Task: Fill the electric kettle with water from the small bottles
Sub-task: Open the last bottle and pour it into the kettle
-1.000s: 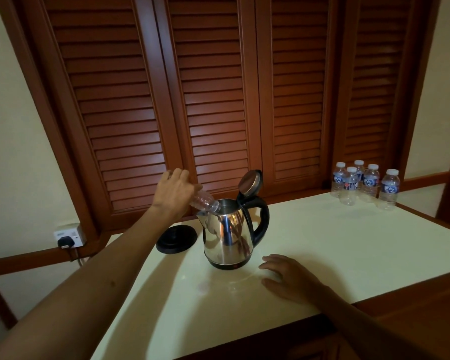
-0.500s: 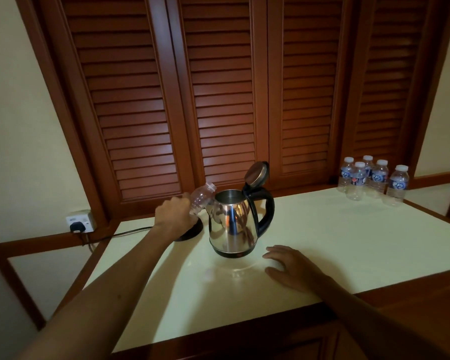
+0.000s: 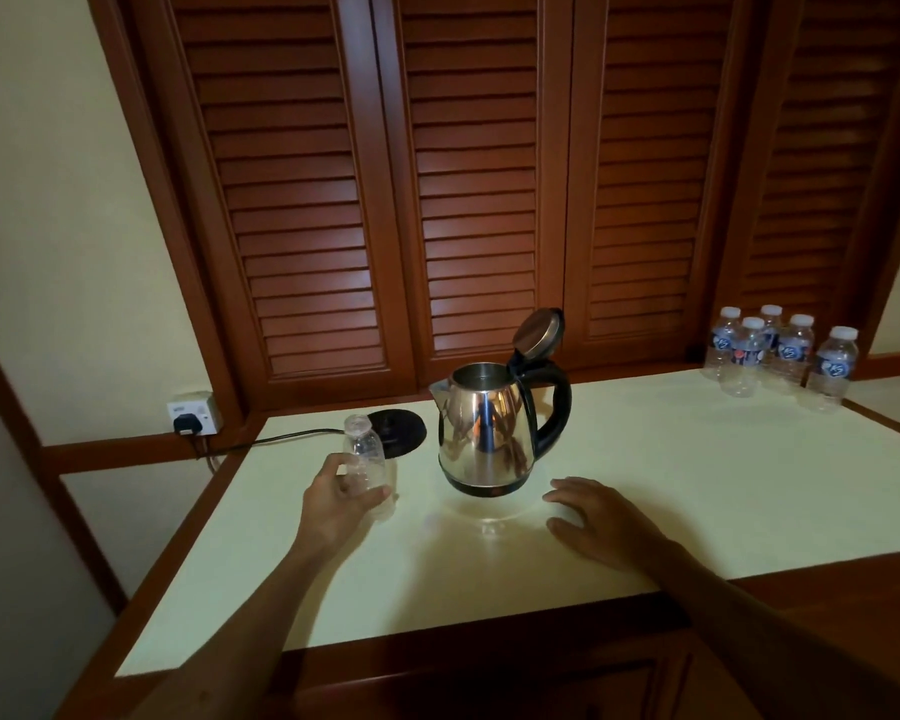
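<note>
A steel electric kettle (image 3: 487, 433) with a black handle stands mid-table, its lid (image 3: 536, 332) hinged open. My left hand (image 3: 336, 504) grips a clear uncapped bottle (image 3: 367, 459) that looks empty and stands upright on the table, left of the kettle. My right hand (image 3: 601, 517) lies flat on the table just right of the kettle's base, fingers spread, holding nothing. Several capped small water bottles (image 3: 785, 353) stand in a cluster at the table's far right corner.
The kettle's black power base (image 3: 401, 431) sits behind the bottle, its cord running left to a wall socket (image 3: 193, 413). The cream table top (image 3: 697, 485) has a wooden edge. Brown louvred doors (image 3: 479, 200) close off the back.
My left hand drew the bottle away from the kettle's mouth, turned it upright and lowered it onto the table at the left. My right hand stayed flat on the table.
</note>
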Motion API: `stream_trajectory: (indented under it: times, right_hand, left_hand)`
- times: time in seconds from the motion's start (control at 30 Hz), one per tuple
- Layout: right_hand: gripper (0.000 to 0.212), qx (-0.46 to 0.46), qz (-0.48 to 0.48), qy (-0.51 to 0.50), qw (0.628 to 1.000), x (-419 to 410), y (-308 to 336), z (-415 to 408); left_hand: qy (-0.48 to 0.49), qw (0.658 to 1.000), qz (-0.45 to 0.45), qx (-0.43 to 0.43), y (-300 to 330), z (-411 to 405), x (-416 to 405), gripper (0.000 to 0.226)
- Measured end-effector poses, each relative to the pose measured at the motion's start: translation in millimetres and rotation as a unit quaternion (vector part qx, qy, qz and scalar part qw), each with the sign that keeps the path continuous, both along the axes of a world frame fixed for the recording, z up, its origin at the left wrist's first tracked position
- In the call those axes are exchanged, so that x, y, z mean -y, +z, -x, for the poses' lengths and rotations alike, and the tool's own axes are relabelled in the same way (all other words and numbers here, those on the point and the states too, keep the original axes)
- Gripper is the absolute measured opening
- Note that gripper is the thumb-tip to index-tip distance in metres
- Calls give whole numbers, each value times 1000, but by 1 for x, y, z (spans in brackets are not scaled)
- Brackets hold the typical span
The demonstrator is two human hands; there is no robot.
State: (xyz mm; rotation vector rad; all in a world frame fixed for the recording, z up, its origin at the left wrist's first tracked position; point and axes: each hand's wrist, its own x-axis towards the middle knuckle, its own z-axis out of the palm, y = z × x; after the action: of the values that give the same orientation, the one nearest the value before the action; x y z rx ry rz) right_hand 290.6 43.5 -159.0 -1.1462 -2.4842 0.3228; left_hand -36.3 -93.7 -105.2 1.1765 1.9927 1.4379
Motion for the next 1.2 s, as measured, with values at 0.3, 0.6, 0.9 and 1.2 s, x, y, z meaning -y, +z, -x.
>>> stream_trajectory:
  times: [0.3, 0.6, 0.9, 1.2]
  right_hand:
    - [48, 37, -36, -9, 999, 3, 4, 5]
    - [46, 58, 3, 149, 987, 48, 30, 125]
    - [25, 20, 44, 171, 984, 40, 52, 158]
    - [28, -151, 28, 235, 960, 60, 149, 200]
  left_hand:
    - [-21, 991, -55, 124, -25, -4, 22, 57]
    - [-30, 988, -95, 120, -26, -7, 32, 59]
    - [-23, 986, -108, 127, -26, -5, 31, 58]
    - [-45, 978, -135, 154, -29, -2, 30, 58]
